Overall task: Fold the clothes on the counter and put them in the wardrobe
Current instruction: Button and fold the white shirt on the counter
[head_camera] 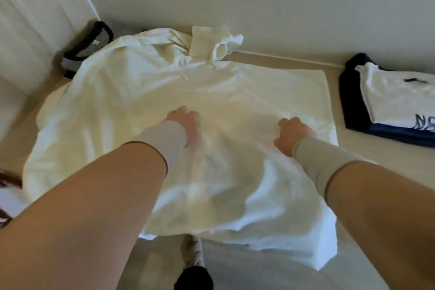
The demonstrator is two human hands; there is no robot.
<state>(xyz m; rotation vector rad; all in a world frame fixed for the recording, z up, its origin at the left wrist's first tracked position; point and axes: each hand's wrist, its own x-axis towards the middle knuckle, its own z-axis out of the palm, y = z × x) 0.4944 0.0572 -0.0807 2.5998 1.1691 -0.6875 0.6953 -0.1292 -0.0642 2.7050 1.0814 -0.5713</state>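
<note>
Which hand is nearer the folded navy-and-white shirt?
Right. The right hand rests on the white garment, closer to the folded navy-and-white shirt at the counter's right end; the left hand is farther left.

Both forearms are bare, with a snug beige wristband (164, 141) at each wrist.

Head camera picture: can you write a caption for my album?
Both hands press a white garment flat on the counter, beside folded clothes.

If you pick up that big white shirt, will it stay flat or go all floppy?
Probably floppy: the white shirt already wrinkles and bunches at its far end. It would likely sag and droop, since its near edge hangs limp over the counter. It looks thin, so probably light.
</note>
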